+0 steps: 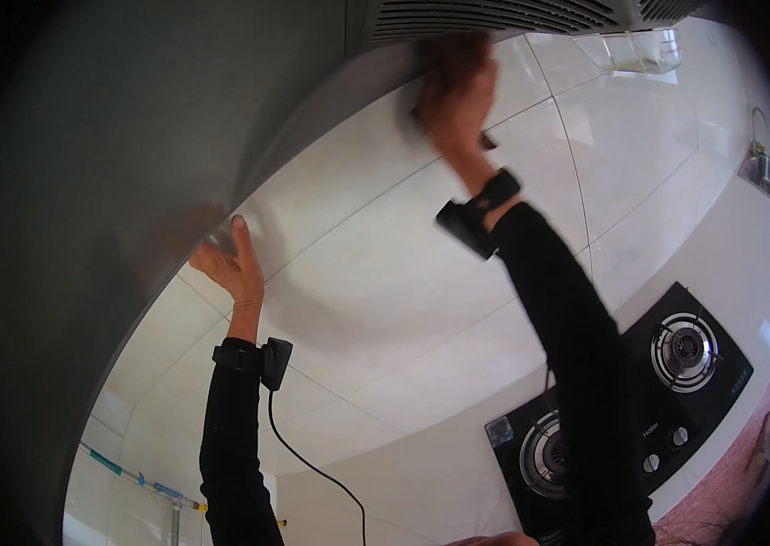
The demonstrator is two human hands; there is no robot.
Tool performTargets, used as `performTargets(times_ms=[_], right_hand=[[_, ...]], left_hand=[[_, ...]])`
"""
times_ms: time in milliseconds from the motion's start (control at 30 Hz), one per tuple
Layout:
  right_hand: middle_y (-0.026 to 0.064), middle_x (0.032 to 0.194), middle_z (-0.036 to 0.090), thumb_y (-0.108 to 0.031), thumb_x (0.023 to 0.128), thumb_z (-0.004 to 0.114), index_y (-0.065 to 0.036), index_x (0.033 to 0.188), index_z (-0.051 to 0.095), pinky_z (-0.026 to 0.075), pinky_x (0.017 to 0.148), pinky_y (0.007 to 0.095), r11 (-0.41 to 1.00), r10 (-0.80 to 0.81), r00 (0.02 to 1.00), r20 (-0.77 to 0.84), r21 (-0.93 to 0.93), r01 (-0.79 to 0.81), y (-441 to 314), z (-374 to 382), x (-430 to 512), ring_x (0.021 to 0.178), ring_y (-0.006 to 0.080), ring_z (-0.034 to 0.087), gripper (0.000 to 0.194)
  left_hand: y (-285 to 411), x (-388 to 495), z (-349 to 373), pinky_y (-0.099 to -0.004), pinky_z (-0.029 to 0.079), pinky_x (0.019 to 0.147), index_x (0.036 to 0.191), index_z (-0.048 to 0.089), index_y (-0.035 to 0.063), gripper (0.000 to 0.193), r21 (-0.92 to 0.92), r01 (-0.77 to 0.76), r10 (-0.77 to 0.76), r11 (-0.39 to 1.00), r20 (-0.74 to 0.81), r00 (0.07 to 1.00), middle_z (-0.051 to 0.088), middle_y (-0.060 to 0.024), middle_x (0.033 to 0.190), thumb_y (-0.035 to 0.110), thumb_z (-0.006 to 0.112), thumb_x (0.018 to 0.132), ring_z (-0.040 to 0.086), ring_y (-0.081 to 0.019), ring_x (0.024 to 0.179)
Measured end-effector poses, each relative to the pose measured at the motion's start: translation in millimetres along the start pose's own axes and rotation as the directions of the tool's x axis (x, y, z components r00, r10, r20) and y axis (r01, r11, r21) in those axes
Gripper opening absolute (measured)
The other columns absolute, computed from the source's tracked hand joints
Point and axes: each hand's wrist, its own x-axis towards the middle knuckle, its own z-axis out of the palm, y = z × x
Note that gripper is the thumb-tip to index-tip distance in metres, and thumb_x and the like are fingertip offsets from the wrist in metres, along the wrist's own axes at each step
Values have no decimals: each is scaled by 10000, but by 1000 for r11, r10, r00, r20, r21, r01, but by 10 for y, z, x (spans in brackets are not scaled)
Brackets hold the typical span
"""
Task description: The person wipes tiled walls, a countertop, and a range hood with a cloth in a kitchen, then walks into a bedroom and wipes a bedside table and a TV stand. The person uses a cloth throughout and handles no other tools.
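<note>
A large grey range hood (pixel 153 102) fills the upper left, with a slotted vent panel (pixel 487 17) along the top. My left hand (pixel 231 263) touches the hood's lower edge, thumb up and fingers partly behind the edge; whether it grips the edge is unclear. My right hand (pixel 460 99), blurred, is raised to the hood's underside near the vent slots. Something dark shows around its fingers, perhaps a cloth, but blur hides what it is. Both wrists wear black straps with small devices, and a cable hangs from the left one.
Glossy white wall tiles (pixel 385 252) stand behind my arms. A black two-burner gas hob (pixel 672 409) sits in the pale countertop (pixel 719 273) at the lower right. Farther off are a sink (pixel 764 170) and a clear container (pixel 641 51). A pipe (pixel 146 481) runs at the lower left.
</note>
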Motion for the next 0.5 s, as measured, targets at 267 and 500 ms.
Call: performTargets(times_ms=[267, 500], right_hand=[[72, 1210, 510, 71, 679, 645, -105, 1229, 639, 551, 706, 392, 995, 69, 952, 297, 54, -89, -966, 80, -614, 1000, 337, 514, 578], [-47, 1234, 521, -112, 721, 688, -233, 1256, 632, 605, 688, 343, 880, -440, 726, 529, 93, 465, -215, -144, -352, 1068, 243, 526, 551]], left_hand=[[-29, 1, 26, -470, 288, 1023, 1256, 543, -36, 528, -36, -24, 23, 999, -7, 1000, 518, -205, 1289, 377, 645, 944, 392, -343, 1187], [-82, -58, 5, -444, 268, 1110, 1373, 433, -69, 639, -55, 49, -48, 997, 30, 998, 361, -247, 1434, 396, 608, 970, 366, -350, 1314]])
